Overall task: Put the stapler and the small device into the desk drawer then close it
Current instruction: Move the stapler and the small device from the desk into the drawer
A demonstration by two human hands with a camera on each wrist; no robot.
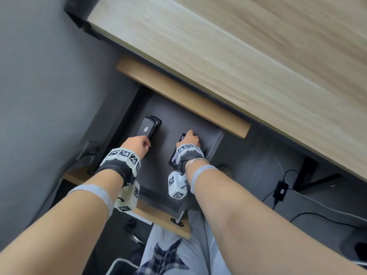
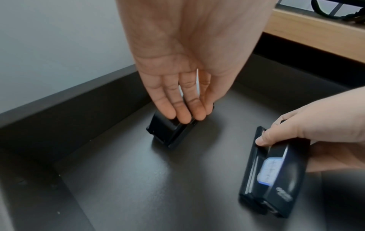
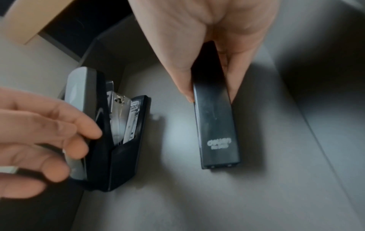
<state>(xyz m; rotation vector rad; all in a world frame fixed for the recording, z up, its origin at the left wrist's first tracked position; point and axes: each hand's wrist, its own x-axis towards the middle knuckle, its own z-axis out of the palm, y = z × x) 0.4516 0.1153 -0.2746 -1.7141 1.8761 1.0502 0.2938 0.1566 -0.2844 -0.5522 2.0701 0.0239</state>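
Observation:
The desk drawer (image 1: 179, 118) is pulled out, its floor dark grey. My left hand (image 1: 146, 142) grips the near end of a black stapler (image 1: 149, 127) with a grey top, which lies on its side on the drawer floor (image 2: 138, 179) near the left wall. In the left wrist view my fingers (image 2: 178, 109) and thumb pinch the stapler (image 2: 169, 134). My right hand (image 1: 187, 135) pinches the small device (image 1: 175, 154), a slim black bar. In the right wrist view the small device (image 3: 216, 125) rests on the drawer floor (image 3: 197, 195), to the right of the stapler (image 3: 118, 140).
The light wood desk top (image 1: 238, 46) overhangs the back of the drawer. The drawer's wooden front panel (image 1: 158, 215) is just above my lap. A grey wall (image 1: 39, 76) stands on the left. A power adapter (image 1: 280, 190) and cables lie on the floor on the right.

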